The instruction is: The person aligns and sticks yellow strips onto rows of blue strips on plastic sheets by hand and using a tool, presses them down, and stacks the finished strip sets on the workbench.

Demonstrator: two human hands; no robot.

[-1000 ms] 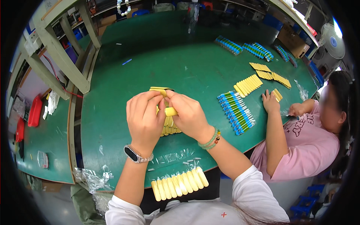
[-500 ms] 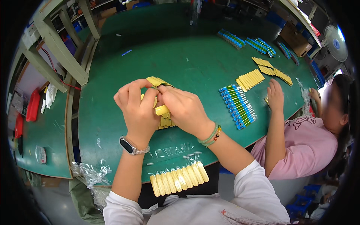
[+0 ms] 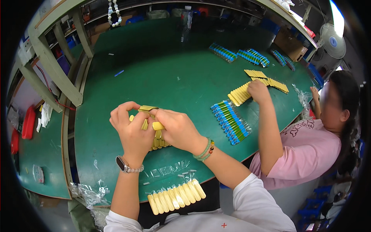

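Note:
My left hand [image 3: 135, 133] and my right hand [image 3: 179, 129] meet over the green table, fingers bent and pinched together. Between their fingertips is a flat yellow piece [image 3: 148, 108], its lower part hidden by the fingers. A yellow round-ended stick [image 3: 158, 125] juts out from under my right hand's fingers. Beneath both hands lies a pile of similar yellow sticks [image 3: 159, 143], mostly covered. Closer to me, a row of yellow sticks in clear sleeves [image 3: 176, 197] lies side by side at the table's near edge.
A co-worker's hand [image 3: 258, 91] touches a yellow row [image 3: 239, 94] at right. Beside it lies a blue-and-green packaged row [image 3: 231, 121]; more stand farther back. Clear plastic film [image 3: 91, 192] hangs at the near left edge. A bottle [image 3: 186, 23] stands at the back, a frame post [image 3: 58, 65] at left.
The view has shifted, so the table sits lower and further left in it. My hands stay together on the yellow piece. The co-worker's hand has moved onto the yellow row.

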